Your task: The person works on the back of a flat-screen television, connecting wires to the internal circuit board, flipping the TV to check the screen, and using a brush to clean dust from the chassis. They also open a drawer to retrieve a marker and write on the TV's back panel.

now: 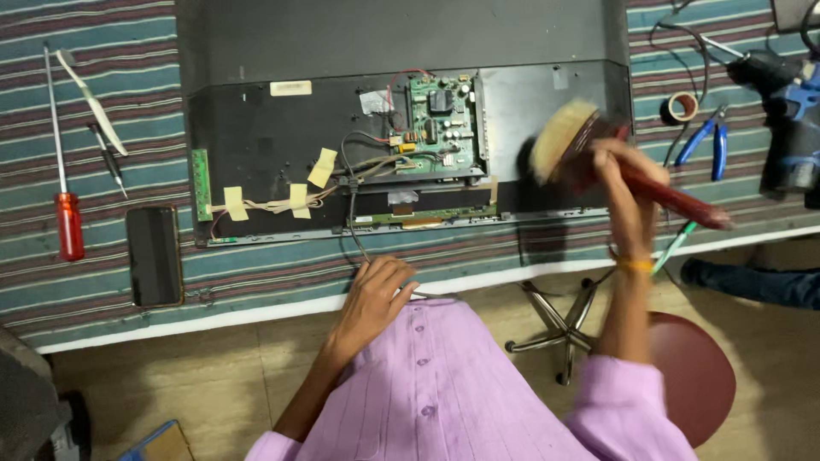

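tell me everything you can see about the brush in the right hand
The red-handled paintbrush with pale tan bristles is gripped around its handle by the right hand, fingers wrapped near the bristle end. The wide, flat bristle head is motion-blurred and points up-left, over the right part of the opened black flat-screen panel's back. Whether the bristles touch it cannot be told. The glossy dark red handle, looking like lacquered wood, slants down-right past the wrist towards the table edge.

The brush (564, 141) is showing pale, soft bristles and a glossy dark-red handle. The open television back (256, 145) is looking like matt black metal, the green circuit board (440, 128) is glinting, and the striped table cover (120, 68) is looking like woven cloth.
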